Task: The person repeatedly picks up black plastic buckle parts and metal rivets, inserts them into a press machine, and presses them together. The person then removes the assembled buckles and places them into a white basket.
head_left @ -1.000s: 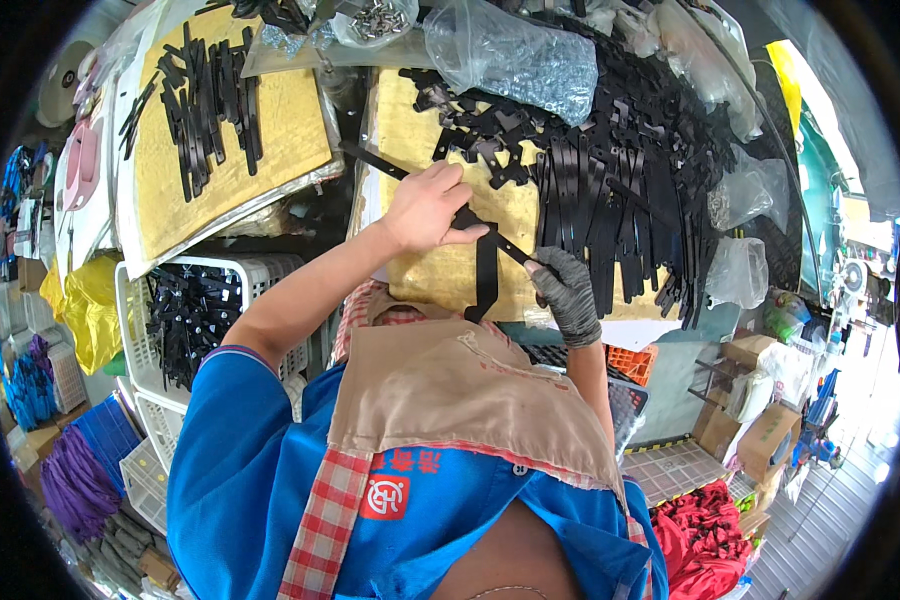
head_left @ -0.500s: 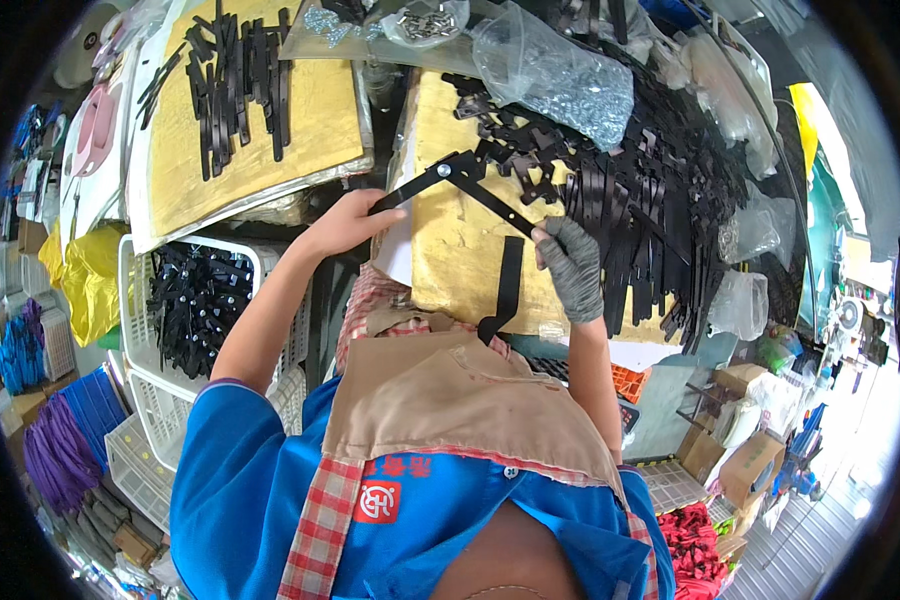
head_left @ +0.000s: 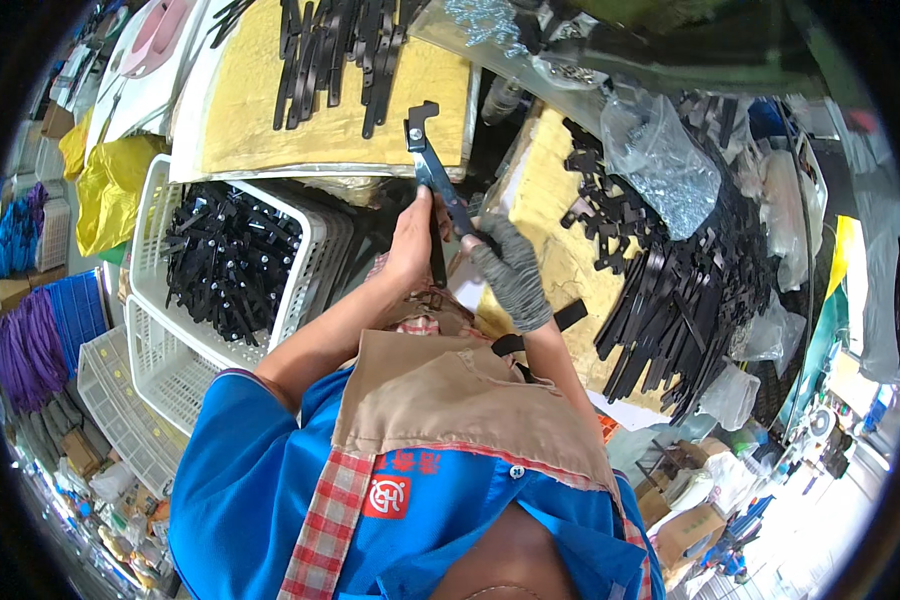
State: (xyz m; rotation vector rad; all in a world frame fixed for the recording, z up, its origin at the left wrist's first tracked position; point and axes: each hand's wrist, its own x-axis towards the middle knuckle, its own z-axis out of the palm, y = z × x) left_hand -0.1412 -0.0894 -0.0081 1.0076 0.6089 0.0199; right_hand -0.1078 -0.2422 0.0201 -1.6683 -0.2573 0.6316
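One hinged piece (head_left: 431,170) of flat black metal, smooth and faintly glossy, held to the right of the basket (head_left: 315,240): slim bars folded close, a round silvery rivet (head_left: 417,138) and a hooked, notched end at the top. Hands close together, both clamped on the piece: left hand (head_left: 410,245) bare, around the lower part; right hand (head_left: 513,275) in a ribbed grey glove, at the lower tip of one bar. On the basket, slotted white plastic walls; inside, a tangle of black parts (head_left: 232,260) dotted with shiny studs. Above the basket, a creased yellow board (head_left: 240,110) with narrow, round-ended strips (head_left: 374,85). Well right of the basket, a mottled second board (head_left: 550,215) with small angular plates (head_left: 585,165), a dense fan of long bars (head_left: 665,320) and a crumpled clear bag (head_left: 670,165) of bluish bits. Left of the basket, crinkled yellow plastic (head_left: 115,200).
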